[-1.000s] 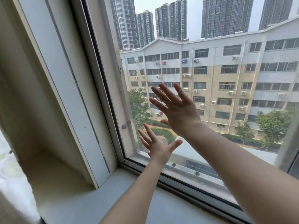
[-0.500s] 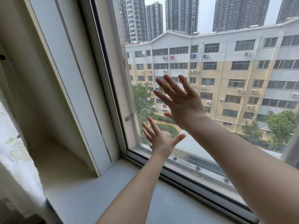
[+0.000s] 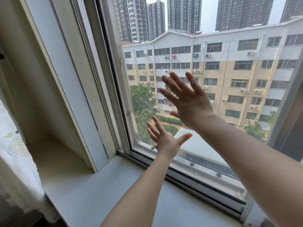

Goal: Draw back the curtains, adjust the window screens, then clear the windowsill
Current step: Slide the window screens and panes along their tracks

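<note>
Both palms lie flat against the window screen (image 3: 229, 89), fingers spread. My left hand (image 3: 165, 138) is low, near the screen's bottom rail and its left upright (image 3: 120, 89). My right hand (image 3: 188, 100) is higher and a little to the right. Neither hand holds anything. The screen's left edge stands close to the window frame (image 3: 91, 79). The white windowsill (image 3: 91, 194) runs below my arms. A white lace curtain (image 3: 14, 154) hangs drawn back at the far left edge.
A deep white reveal (image 3: 49, 95) forms a recess left of the window. The sliding track (image 3: 205, 190) runs along the sill's far side. Another frame upright (image 3: 285, 108) rises at the right. Apartment blocks and trees lie outside.
The view has swung left and the curtain has come into sight. Both hands stay pressed on the screen, which has slid a little leftwards towards the frame.
</note>
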`<state>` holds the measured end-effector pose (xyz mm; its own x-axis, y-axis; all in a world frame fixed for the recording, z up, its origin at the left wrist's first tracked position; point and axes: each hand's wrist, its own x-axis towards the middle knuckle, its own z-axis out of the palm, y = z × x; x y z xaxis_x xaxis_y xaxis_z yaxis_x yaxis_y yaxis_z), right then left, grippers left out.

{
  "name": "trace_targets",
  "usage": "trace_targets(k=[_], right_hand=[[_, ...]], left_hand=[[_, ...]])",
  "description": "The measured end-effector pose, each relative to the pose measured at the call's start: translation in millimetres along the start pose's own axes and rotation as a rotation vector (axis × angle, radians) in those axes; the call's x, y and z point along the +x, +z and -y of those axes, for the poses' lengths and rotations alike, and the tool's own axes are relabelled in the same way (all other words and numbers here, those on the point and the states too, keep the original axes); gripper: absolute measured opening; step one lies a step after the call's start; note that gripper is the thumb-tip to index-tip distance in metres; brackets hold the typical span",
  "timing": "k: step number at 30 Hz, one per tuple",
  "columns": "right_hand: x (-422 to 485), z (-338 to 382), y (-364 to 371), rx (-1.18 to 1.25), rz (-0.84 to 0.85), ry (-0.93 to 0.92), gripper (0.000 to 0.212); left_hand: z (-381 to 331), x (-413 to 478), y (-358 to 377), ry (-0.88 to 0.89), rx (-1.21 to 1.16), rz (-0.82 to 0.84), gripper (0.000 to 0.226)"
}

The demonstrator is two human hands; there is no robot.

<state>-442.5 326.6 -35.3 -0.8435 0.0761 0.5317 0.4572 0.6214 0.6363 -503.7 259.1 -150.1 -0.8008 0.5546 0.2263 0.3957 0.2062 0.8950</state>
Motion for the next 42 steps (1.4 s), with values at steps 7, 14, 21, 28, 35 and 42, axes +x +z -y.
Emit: trace_targets(k=[7, 14, 21, 28, 35, 42], right_hand=[[0.8, 12.0, -6.8, 0.040, -0.053, 0.087, 0.067], [51.5, 57.1, 2.0, 0.141, -0.292, 0.080, 0.043], [115.6, 97.6, -15.9, 0.395, -0.152, -0.156, 0.069], [127.5, 125.8, -11.4, 0.362, 0.122, -0.080, 0.064], [110.2, 112.5, -11.5, 0.292, 0.134, -0.035, 0.062], [82.5, 94.1, -19.9, 0.316, 0.137, 0.048, 0.070]], left_hand=[[9.7, 2.1, -13.1, 0.002, -0.074, -0.146, 0.116], [54.1, 77.9, -95.4, -0.082, -0.128, -0.296, 0.078], [81.1, 134.7, -135.8, -0.013, -0.228, -0.340, 0.097], [74.7, 133.7, -132.8, -0.048, -0.182, -0.430, 0.056], [66.9, 118.6, -122.0, -0.076, -0.227, -0.380, 0.054], [48.3, 88.8, -95.2, -0.051, -0.201, -0.352, 0.044]])
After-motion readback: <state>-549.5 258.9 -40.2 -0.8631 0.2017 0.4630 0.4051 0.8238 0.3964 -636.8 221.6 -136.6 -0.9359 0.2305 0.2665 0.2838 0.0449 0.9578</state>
